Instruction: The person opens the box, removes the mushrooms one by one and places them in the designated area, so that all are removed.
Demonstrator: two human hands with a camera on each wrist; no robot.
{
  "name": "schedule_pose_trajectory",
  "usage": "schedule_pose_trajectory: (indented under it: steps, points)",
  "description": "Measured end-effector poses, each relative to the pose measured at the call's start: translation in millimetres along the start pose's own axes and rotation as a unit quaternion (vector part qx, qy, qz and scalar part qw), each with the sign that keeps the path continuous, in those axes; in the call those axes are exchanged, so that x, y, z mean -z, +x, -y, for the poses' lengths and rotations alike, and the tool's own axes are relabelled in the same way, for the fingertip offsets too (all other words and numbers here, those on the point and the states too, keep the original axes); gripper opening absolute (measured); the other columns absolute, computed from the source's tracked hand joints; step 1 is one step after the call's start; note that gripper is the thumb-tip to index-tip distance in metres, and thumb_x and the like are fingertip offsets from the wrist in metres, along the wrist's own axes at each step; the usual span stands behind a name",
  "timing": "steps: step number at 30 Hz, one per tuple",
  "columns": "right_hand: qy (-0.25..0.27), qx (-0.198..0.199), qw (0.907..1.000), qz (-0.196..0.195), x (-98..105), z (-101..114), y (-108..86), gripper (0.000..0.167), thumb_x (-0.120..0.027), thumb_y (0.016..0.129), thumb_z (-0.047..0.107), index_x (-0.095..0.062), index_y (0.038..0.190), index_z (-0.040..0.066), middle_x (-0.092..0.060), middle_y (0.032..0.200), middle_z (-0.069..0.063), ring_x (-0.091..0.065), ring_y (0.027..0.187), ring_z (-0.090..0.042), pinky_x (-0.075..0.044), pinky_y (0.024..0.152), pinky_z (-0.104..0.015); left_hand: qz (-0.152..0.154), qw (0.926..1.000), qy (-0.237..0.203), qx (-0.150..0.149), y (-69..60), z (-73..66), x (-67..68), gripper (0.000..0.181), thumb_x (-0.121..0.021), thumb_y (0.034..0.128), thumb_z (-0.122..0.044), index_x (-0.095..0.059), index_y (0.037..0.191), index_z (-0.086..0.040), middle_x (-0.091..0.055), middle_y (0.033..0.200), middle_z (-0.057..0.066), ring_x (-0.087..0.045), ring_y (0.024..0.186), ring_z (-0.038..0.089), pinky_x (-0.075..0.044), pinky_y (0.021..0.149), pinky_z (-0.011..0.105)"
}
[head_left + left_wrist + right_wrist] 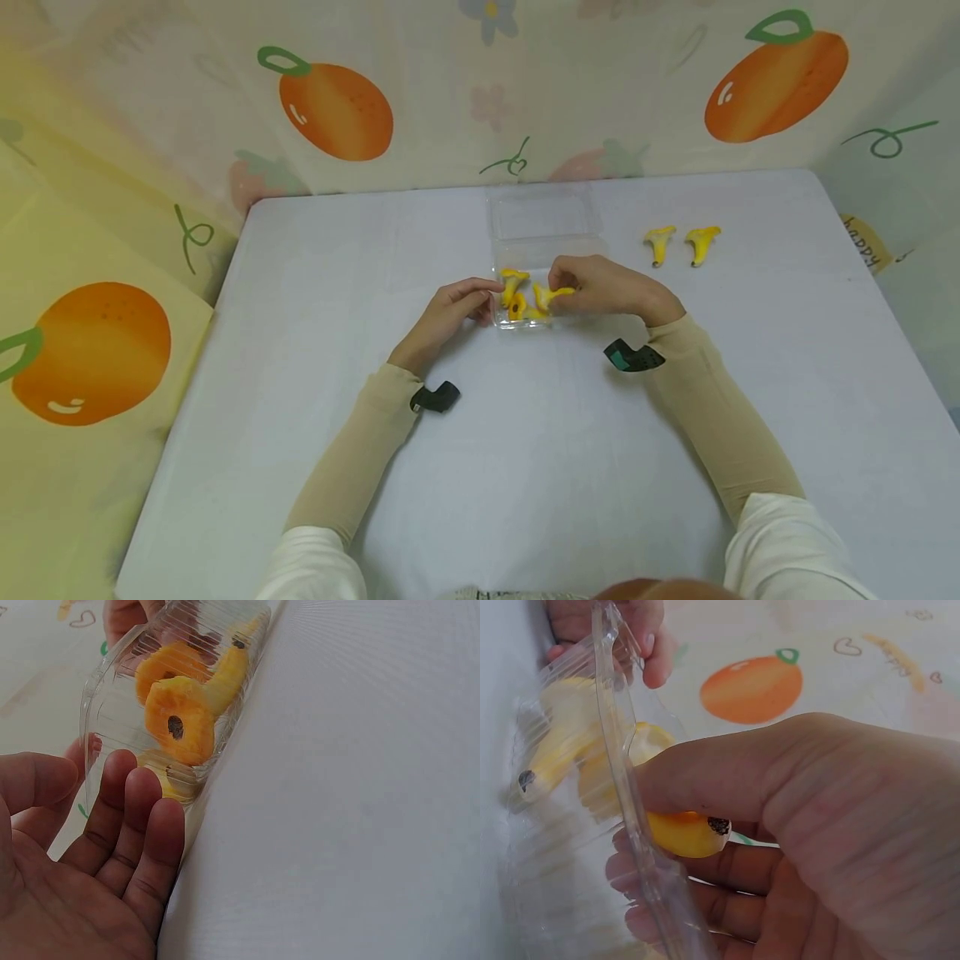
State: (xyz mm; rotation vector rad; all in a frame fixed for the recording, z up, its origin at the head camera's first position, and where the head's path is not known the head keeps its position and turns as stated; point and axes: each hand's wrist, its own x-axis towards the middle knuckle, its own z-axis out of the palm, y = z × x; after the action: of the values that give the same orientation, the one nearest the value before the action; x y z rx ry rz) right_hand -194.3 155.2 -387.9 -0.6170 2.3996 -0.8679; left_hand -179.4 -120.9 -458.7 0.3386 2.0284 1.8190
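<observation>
A clear plastic box (521, 325) with its lid (545, 212) folded back holds several yellow mushrooms (513, 281). The left hand (448, 315) rests its fingertips against the box's left side, fingers loosely bent; in the left wrist view that hand (97, 855) touches the clear wall beside orange-yellow mushrooms (180, 724). Over the box's right side, the right hand (603, 287) pinches a yellow mushroom (551, 297) between thumb and fingers. In the right wrist view the pinched mushroom (682, 834) shows a dark stem end under the thumb of the right hand (780, 802).
Two more yellow mushrooms, one (659, 244) beside the other (702, 244), lie on the white table (525, 450) to the right of the lid. Behind the table hangs a cloth (442, 100) printed with orange fruit.
</observation>
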Motion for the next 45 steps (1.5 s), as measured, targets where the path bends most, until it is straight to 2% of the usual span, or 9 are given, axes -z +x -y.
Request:
schedule_pose_trajectory:
  steps: [7,10,16,22,30,36,42,45]
  points:
    - [-0.017,0.002,0.9997,-0.019,-0.3,-4.0,3.5,0.011,-0.067,0.094,0.016,-0.060,0.099,0.010,-0.064,0.103,-0.008,-0.057,0.095,-0.025,-0.049,0.083,-0.036,-0.001,1.0000,0.000,0.002,-0.1,-0.1,-0.2,0.030,-0.048,0.1058,-0.010,-0.065,0.127,0.002,-0.062,0.089,0.000,-0.059,0.077,0.012,-0.055,0.072,0.021]
    - [-0.021,0.004,0.9994,-0.026,-0.5,-4.3,4.2,0.009,-0.067,0.094,0.014,-0.060,0.099,0.009,-0.065,0.102,-0.008,-0.057,0.092,-0.024,-0.049,0.079,-0.034,0.000,1.0000,0.001,0.002,0.2,-0.8,-0.1,0.030,-0.048,0.1059,-0.010,-0.066,0.126,0.002,-0.062,0.089,0.001,-0.059,0.077,0.013,-0.055,0.072,0.021]
    - [-0.024,0.013,0.9985,-0.047,0.4,-2.5,3.3,0.011,-0.067,0.095,0.012,-0.060,0.103,0.009,-0.066,0.107,-0.009,-0.058,0.094,-0.026,-0.050,0.083,-0.037,0.003,1.0000,-0.003,0.000,0.0,-0.4,0.3,0.029,-0.048,0.1057,-0.010,-0.066,0.126,0.002,-0.062,0.088,0.001,-0.060,0.076,0.013,-0.055,0.072,0.022]
    - [-0.011,0.023,0.9984,-0.051,1.1,-0.6,1.9,0.011,-0.066,0.097,0.011,-0.059,0.105,0.007,-0.067,0.111,-0.010,-0.061,0.100,-0.026,-0.052,0.091,-0.041,0.005,1.0000,-0.006,0.003,-0.7,0.2,1.5,0.029,-0.049,0.1056,-0.011,-0.066,0.126,0.001,-0.062,0.090,0.002,-0.059,0.077,0.013,-0.055,0.073,0.022]
    - [-0.006,0.029,0.9982,-0.053,2.5,-1.9,0.9,0.011,-0.066,0.098,0.013,-0.059,0.106,0.008,-0.067,0.110,-0.010,-0.063,0.102,-0.025,-0.052,0.091,-0.041,0.001,0.9999,0.002,0.016,-0.8,-2.3,0.9,0.029,-0.049,0.1059,-0.012,-0.067,0.126,-0.002,-0.061,0.092,0.002,-0.059,0.078,0.014,-0.055,0.074,0.022]
    - [0.008,0.022,0.9973,-0.070,4.3,-2.1,-0.4,0.018,-0.067,0.097,0.012,-0.057,0.110,0.007,-0.066,0.112,-0.010,-0.062,0.103,-0.026,-0.050,0.088,-0.040,0.003,0.9999,-0.003,0.013,-1.2,-1.9,0.8,0.029,-0.049,0.1058,-0.011,-0.066,0.126,-0.001,-0.062,0.092,0.002,-0.060,0.078,0.014,-0.056,0.074,0.022]
    - [0.020,0.024,0.9961,-0.083,5.8,-1.9,-0.2,0.025,-0.068,0.097,0.013,-0.055,0.117,0.005,-0.064,0.120,-0.013,-0.061,0.113,-0.030,-0.049,0.095,-0.044,0.004,0.9999,-0.006,0.010,-1.0,-0.9,1.0,0.029,-0.048,0.1058,-0.011,-0.066,0.126,-0.001,-0.062,0.091,0.002,-0.060,0.078,0.014,-0.056,0.074,0.022]
    - [0.017,0.021,0.9952,-0.094,6.6,-2.4,-0.5,0.024,-0.069,0.096,0.015,-0.057,0.116,0.007,-0.065,0.117,-0.012,-0.061,0.109,-0.029,-0.049,0.092,-0.043,0.004,0.9999,-0.007,0.010,-0.8,-0.8,0.8,0.029,-0.048,0.1057,-0.011,-0.066,0.126,-0.001,-0.062,0.091,0.002,-0.060,0.077,0.013,-0.056,0.074,0.022]
